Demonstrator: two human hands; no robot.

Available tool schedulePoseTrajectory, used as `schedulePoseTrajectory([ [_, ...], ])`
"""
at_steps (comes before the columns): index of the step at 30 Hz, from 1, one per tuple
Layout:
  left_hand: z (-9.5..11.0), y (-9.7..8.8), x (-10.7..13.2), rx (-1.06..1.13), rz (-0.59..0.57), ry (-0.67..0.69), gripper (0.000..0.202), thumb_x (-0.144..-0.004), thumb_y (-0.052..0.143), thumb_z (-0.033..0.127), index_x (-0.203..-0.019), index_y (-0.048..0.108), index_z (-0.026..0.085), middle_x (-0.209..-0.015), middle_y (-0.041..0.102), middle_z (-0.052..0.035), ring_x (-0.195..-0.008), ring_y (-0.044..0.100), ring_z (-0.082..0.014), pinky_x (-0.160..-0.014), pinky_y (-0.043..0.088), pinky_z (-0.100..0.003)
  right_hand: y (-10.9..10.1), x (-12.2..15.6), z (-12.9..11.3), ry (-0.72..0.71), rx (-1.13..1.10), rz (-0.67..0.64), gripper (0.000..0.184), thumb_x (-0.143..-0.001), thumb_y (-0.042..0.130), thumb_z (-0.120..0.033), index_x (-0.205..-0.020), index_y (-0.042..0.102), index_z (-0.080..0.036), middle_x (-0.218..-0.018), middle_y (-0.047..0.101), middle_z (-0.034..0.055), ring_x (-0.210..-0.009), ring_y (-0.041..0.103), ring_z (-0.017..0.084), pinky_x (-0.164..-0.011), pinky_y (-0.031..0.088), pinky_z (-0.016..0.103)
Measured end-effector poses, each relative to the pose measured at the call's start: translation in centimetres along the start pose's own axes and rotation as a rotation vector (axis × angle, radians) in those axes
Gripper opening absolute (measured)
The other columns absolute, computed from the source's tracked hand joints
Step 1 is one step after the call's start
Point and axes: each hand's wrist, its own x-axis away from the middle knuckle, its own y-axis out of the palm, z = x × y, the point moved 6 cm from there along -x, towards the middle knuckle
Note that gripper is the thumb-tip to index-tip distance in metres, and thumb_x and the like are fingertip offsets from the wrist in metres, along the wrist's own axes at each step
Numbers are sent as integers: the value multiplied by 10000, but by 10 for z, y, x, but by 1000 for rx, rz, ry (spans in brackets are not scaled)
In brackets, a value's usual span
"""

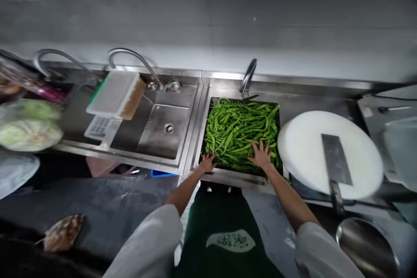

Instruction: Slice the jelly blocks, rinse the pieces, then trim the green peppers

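Note:
A steel sink basin (282, 108) in front of me is heaped with long green peppers (237, 130). My left hand (207, 163) rests at the near left corner of the heap, fingers spread on the peppers by the basin's rim. My right hand (261, 155) lies flat on the pile's near right part, fingers stretched out and apart. Neither hand grips anything. A curved tap (247, 76) rises behind the basin.
Right of the basin a round white cutting board (302, 147) carries a cleaver (335, 165); a steel bowl (366, 243) sits nearer. To the left is another sink (163, 128) with white plastic boxes (114, 93), then bagged greens (28, 124).

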Motion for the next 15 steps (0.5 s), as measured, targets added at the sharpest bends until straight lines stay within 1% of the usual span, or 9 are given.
schedulePoseTrajectory([
  [2,4,3,2,8,1,-91,876,-911,682,468,-1673,308,251,-1730,259,-205,-1613,134,-472,-1213,268,-713,14,-19,1,-82,77,-53,1082,-858,758,-558,-1706,105,-400,-1764,-93,171,-1563,39,579,-1099,241,824],
  [4,10,8,-1,6,-9,-177,1045,-861,749,531,-1706,178,302,-1767,77,-209,-1591,32,-562,-1113,349,-790,29,-30,2,-107,128,-46,1114,-860,756,-590,-1699,42,-426,-1749,-132,207,-1559,32,589,-1069,218,854],
  [5,13,12,-5,-1,-20,-216,1121,-829,781,564,-1710,130,323,-1770,17,-211,-1577,-6,-594,-1065,380,-814,35,-33,2,-109,146,-35,1120,-865,749,-603,-1697,19,-429,-1742,-142,227,-1556,32,595,-1062,210,860],
  [7,18,20,-15,-32,-39,-280,1222,-775,826,610,-1709,92,323,-1761,-33,-236,-1556,-30,-632,-1010,409,-838,47,-38,2,-116,174,-20,1134,-872,735,-629,-1695,-17,-420,-1730,-147,258,-1549,30,607,-1058,200,862],
  [9,21,27,-28,-76,-59,-331,1279,-739,852,632,-1709,93,289,-1747,-17,-276,-1544,25,-653,-1000,410,-847,57,-44,2,-115,190,-45,1178,-860,733,-665,-1693,-57,-403,-1719,-152,284,-1541,46,619,-1056,198,861],
  [11,20,32,-42,-112,-94,-377,1295,-704,870,655,-1706,152,257,-1733,50,-307,-1524,117,-670,-987,403,-861,64,-52,2,-106,199,-96,1228,-846,727,-703,-1684,-113,-390,-1709,-161,303,-1535,79,623,-1057,197,859],
  [13,17,37,-55,-130,-169,-414,1239,-683,875,672,-1684,281,247,-1713,172,-315,-1506,206,-665,-979,412,-861,69,-61,3,-96,207,-156,1256,-848,709,-726,-1662,-187,-391,-1701,-190,310,-1533,123,613,-1064,197,853],
  [15,15,43,-67,-142,-269,-382,1094,-706,865,649,-1622,442,223,-1646,349,-327,-1463,342,-641,-968,452,-833,72,-68,4,-93,206,-212,1270,-859,693,-727,-1633,-257,-394,-1691,-229,309,-1525,192,596,-1077,213,839],
])
